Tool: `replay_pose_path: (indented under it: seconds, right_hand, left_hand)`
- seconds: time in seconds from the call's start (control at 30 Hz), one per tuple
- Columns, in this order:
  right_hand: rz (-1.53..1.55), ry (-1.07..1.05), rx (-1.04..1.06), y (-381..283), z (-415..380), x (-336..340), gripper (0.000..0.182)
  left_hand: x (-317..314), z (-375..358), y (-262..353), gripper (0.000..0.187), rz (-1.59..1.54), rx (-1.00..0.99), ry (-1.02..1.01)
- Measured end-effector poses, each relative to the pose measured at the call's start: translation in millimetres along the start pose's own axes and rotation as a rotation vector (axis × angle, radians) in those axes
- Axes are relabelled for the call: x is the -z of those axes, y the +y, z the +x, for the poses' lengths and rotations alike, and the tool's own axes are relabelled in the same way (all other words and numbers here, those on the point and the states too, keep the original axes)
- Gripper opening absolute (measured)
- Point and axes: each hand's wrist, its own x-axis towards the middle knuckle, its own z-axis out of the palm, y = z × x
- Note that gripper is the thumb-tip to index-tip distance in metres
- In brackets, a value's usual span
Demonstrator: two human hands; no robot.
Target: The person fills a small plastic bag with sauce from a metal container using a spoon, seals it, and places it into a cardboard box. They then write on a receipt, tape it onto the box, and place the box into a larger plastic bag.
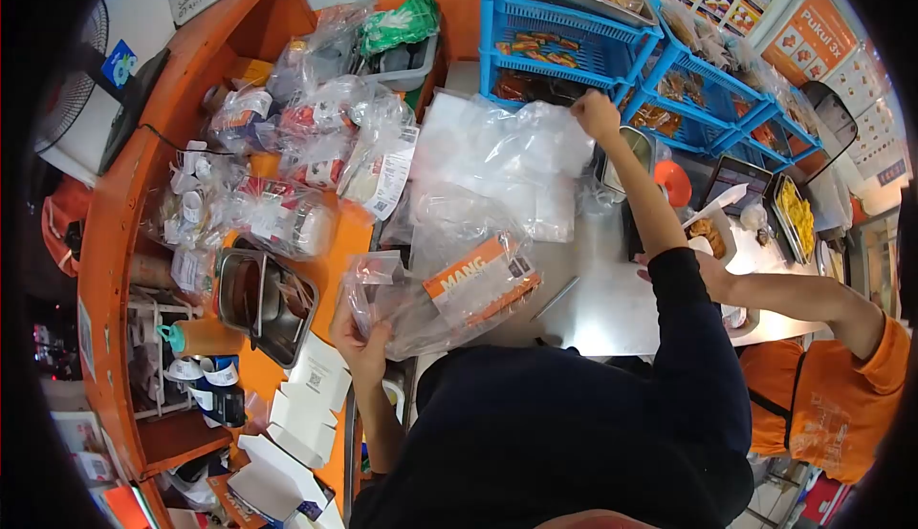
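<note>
My left hand [363, 343] is closed on the edge of a clear plastic bag [402, 319]. Inside the bag lies a box with an orange label [483, 280] printed with "MANG". My right hand [598, 113] reaches far forward to the lower shelf of a blue plastic rack [559, 80]. Its fingers are curled, and whatever they hold is hidden. Just left of it, a stack of clear plastic bags [507, 147] is spread on the metal counter. Small packets [540, 46] fill the rack's middle shelf, and dark packets lie on the shelf below.
Several bagged orders [277, 214] crowd the orange counter at left, near a steel pan [268, 300] and open white cartons [311, 400]. A co-worker in an orange shirt [827, 400] reaches over the counter at right, by a tray of yellow food [796, 214].
</note>
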Motion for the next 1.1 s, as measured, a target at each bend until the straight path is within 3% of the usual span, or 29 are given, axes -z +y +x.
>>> replay_pose_path:
  seconds: [0.03,0.1,0.17,0.2,0.27,0.3,0.33,0.4,0.47,0.5,0.57,0.63,0.7,0.73,0.77,0.83,0.87,0.9,0.93,1.0,1.03,1.1]
  right_hand:
    - [-0.006,-0.001,-0.004,0.8,3.9,8.0,0.010]
    - [0.336,-0.022,-0.068,2.8,12.6,22.4,0.015]
    - [0.441,-0.040,-0.107,8.7,23.1,29.7,0.018]
    - [0.839,-0.282,-0.321,18.0,34.9,32.4,0.016]
    - [1.299,-0.538,-0.607,20.0,43.5,39.9,0.012]
    - [1.296,-0.533,-0.609,18.9,40.6,37.8,0.012]
    - [0.984,-0.302,-0.443,12.9,36.2,36.6,0.013]
    - [0.666,-0.078,-0.273,5.0,37.0,43.5,0.013]
    - [0.285,-0.148,-0.356,10.9,45.0,54.3,0.018]
    - [0.286,-0.150,-0.361,17.5,45.6,60.9,0.018]
    - [1.179,-0.558,-0.464,27.2,57.6,79.6,0.010]
    - [1.146,-0.421,-0.542,26.8,60.8,85.5,0.014]
    - [0.980,-0.247,-0.433,25.2,60.7,91.3,0.019]
    - [1.413,-0.513,-0.386,41.2,71.8,97.2,0.016]
    - [1.409,-0.519,-0.381,25.4,62.5,107.9,0.016]
    - [1.742,-0.127,-0.237,-43.4,11.0,150.7,0.022]
    - [1.816,-0.188,-0.157,-93.1,-25.4,165.1,0.026]
    - [1.749,-0.437,0.132,-97.4,-49.0,138.9,0.022]
    - [1.543,-0.683,0.200,-143.1,-96.5,125.9,0.019]
    - [1.010,-1.089,0.506,-234.6,-190.9,100.0,0.017]
    - [0.691,-0.957,0.634,-252.8,-247.3,48.3,0.019]
    - [0.747,-1.099,0.660,-255.3,-313.4,-34.5,0.022]
  left_hand:
    - [-2.4,1.1,1.2,0.066,-0.004,0.004,-0.004]
    - [-9.4,2.9,5.8,0.062,0.019,0.025,0.031]
    - [-9.0,1.3,2.7,0.062,-0.014,0.073,0.026]
    - [-8.6,1.2,2.7,0.062,-0.029,0.097,0.021]
    - [-8.6,2.1,4.9,0.062,-0.055,0.072,0.020]
    - [-8.8,2.7,7.2,0.063,-0.066,0.022,0.023]
    - [-9.2,3.1,9.4,0.063,-0.069,0.022,0.019]
    - [-9.4,4.7,12.7,0.064,-0.105,-0.028,0.042]
    - [-2.5,2.1,6.1,0.064,-0.098,0.000,0.041]
    - [2.0,1.5,4.2,0.065,-0.085,0.021,0.032]
    - [6.5,2.0,4.0,0.066,-0.078,0.060,0.021]
    - [7.4,-5.1,3.9,0.067,-0.073,0.122,0.022]
    - [3.5,0.6,7.0,0.068,-0.114,0.028,0.022]
    - [3.7,2.4,8.3,0.068,-0.118,0.023,0.026]
    - [3.9,1.7,9.4,0.066,-0.108,-0.001,0.009]
    - [2.4,2.1,8.4,0.064,-0.102,-0.025,-0.001]
    - [1.4,4.2,6.4,0.065,-0.042,-0.063,0.017]
    - [-0.8,7.7,5.1,0.066,0.018,-0.101,0.031]
    - [-4.6,13.3,7.6,0.066,0.018,-0.097,0.023]
    - [-12.0,23.5,21.3,0.069,0.281,-0.426,-0.118]
    - [-16.1,22.3,28.3,0.069,0.285,-0.420,-0.132]
    - [-20.7,15.9,44.0,0.072,0.370,-0.658,-0.348]
